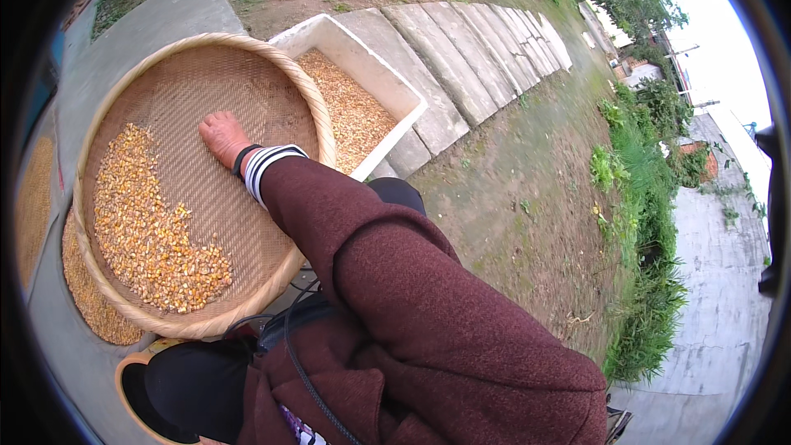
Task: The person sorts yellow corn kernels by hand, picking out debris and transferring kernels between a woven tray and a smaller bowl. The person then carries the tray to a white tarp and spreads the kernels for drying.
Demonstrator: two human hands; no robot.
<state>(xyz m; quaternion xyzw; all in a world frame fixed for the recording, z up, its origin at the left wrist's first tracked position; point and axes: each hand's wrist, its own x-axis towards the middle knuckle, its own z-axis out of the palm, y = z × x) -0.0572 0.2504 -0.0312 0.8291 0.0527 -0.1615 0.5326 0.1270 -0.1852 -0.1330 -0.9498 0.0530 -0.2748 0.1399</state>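
A round woven winnowing basket (pixel 318 89) with a thick wrapped rim lies before me. Corn kernels (pixel 139 228), yellow and tan, are heaped along its left and lower side. My right hand (pixel 224 138) is over the bare woven part, right of the kernels, with its back up and its fingers curled. Whether anything is between the fingertips is hidden. A dark band circles the wrist, beside a striped cuff and a maroon sleeve. My left hand is out of view.
A white box (pixel 377 65) holding corn stands against the basket's right side. More grain (pixel 93 287) lies at the basket's lower left, and another spread (pixel 36 204) at the far left. Concrete slabs (pixel 445 62), bare soil and green plants (pixel 649 272) extend to the right.
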